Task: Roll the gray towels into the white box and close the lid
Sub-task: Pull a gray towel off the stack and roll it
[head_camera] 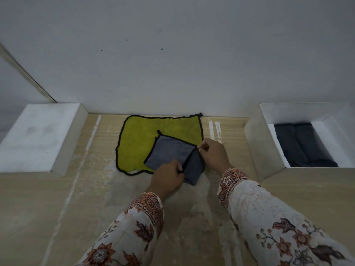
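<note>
Left hand (pixel 169 178) pinches black edge of gray towel (pixel 170 151) – near end | right hand (pixel 215 154) pinches same edge – far end | towel half folded, lies partly on green towel (pixel 153 131) | white box (pixel 257 143) at right holds two rolled gray towels (pixel 305 144) | lid (pixel 38 135) at left

Worn wooden table (pixel 38 198) — on it a lid (pixel 36 135) left, green cloth (pixel 142 135) centre, open box (pixel 257 143) right.
</note>
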